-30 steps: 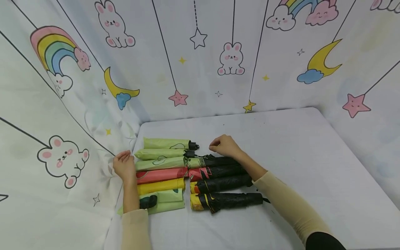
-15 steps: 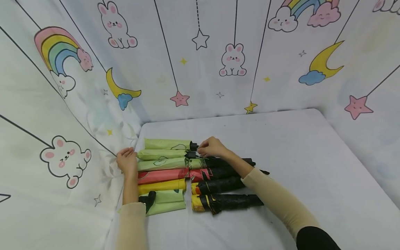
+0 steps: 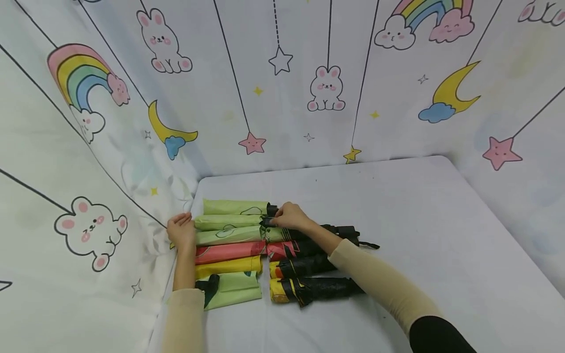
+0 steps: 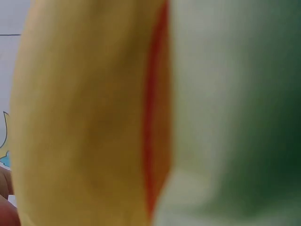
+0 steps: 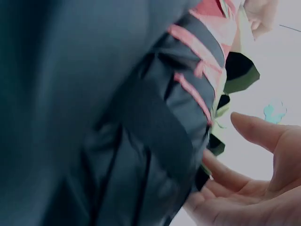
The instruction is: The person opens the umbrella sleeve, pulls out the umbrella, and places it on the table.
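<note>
Folded umbrellas lie side by side on the table. My right hand is at the black end of the second green umbrella; in the right wrist view its thumb stands apart from the fingers, which are partly hidden behind a black umbrella. My left hand is beside the left ends of the row, fingers loosely bent. Farthest back lies another green umbrella. Nearer are a green-and-black umbrella, a red-and-black one and a yellow-and-black one. Blurred yellow fabric fills much of the left wrist view.
In front lie a light green cover with a dark strap and another yellow-and-black umbrella. A white table extends to the right. A printed curtain stands behind and along the left side.
My right hand has moved left and slightly nearer, from beyond the umbrella ends to the second green umbrella's black end. My left hand stays by the left ends.
</note>
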The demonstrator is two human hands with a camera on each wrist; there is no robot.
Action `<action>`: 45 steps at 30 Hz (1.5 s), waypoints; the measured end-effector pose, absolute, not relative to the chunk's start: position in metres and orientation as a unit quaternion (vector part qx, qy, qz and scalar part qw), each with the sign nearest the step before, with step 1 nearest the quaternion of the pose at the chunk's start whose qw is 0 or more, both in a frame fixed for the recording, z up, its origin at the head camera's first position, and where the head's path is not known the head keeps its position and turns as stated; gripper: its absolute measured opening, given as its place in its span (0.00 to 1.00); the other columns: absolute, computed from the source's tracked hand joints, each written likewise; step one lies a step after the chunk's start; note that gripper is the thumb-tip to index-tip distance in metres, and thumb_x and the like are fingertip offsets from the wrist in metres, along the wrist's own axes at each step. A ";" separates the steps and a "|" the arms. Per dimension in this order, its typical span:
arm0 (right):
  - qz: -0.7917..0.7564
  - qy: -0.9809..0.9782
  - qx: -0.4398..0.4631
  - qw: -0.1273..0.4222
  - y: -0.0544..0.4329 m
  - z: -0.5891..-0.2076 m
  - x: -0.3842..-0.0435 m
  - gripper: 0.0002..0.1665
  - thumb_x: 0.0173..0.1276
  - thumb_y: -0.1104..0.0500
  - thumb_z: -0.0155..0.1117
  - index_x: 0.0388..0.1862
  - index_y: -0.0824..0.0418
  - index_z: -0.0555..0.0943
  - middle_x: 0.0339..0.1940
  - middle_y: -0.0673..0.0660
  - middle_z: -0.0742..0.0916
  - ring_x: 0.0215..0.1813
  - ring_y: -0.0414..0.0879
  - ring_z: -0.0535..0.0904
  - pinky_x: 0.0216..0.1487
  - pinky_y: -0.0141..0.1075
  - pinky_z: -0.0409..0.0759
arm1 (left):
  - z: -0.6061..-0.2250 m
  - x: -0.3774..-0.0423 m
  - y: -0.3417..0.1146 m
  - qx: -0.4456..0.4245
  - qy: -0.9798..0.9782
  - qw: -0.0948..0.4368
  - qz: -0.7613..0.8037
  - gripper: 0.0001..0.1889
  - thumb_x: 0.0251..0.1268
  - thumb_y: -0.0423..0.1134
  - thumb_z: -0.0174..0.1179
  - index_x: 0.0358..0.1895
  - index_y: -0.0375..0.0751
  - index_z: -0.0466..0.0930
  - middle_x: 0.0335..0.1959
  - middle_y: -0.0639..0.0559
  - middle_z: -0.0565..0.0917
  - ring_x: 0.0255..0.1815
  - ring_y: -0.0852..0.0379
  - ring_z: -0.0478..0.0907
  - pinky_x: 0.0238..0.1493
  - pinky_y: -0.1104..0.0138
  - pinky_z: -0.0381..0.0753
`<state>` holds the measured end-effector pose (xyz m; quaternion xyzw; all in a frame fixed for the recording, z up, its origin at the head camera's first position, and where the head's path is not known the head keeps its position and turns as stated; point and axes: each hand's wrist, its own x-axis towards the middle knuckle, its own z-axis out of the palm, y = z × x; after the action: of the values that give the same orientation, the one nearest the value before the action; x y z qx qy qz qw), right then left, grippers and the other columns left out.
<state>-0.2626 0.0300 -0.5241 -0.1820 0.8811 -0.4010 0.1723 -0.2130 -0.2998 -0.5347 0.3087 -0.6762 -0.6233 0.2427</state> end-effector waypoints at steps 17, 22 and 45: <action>-0.343 0.902 -0.167 0.203 0.019 -0.532 -0.267 0.22 0.72 0.51 0.72 0.53 0.68 0.88 0.49 0.62 0.90 0.50 0.55 0.85 0.52 0.45 0.86 | -0.547 -0.211 -0.305 0.303 -0.676 0.216 -0.636 0.19 0.73 0.21 0.47 0.64 0.30 0.72 0.63 0.37 0.83 0.66 0.47 0.80 0.56 0.71 0.78; -0.359 0.890 -0.177 0.219 0.020 -0.533 -0.270 0.18 0.75 0.54 0.70 0.43 0.70 0.90 0.22 0.52 0.80 0.24 0.42 0.70 0.34 0.35 0.74 | -0.548 -0.210 -0.303 0.297 -0.656 0.216 -0.660 0.19 0.73 0.19 0.46 0.64 0.28 0.70 0.63 0.35 0.83 0.67 0.45 0.80 0.61 0.68 0.79; -0.662 0.709 -0.023 0.243 0.007 -0.518 -0.261 0.35 0.72 0.58 0.73 0.70 0.76 0.73 0.53 0.69 0.89 0.41 0.53 0.92 0.52 0.42 0.89 | -0.549 -0.209 -0.305 0.290 -0.629 0.233 -0.683 0.23 0.65 0.14 0.46 0.64 0.24 0.71 0.63 0.30 0.82 0.64 0.43 0.82 0.52 0.73 0.81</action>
<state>-0.2610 0.0066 -0.5183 -0.0233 0.7089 -0.6616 0.2433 -0.2091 -0.3052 -0.5488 0.2900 -0.6287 -0.6828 0.2334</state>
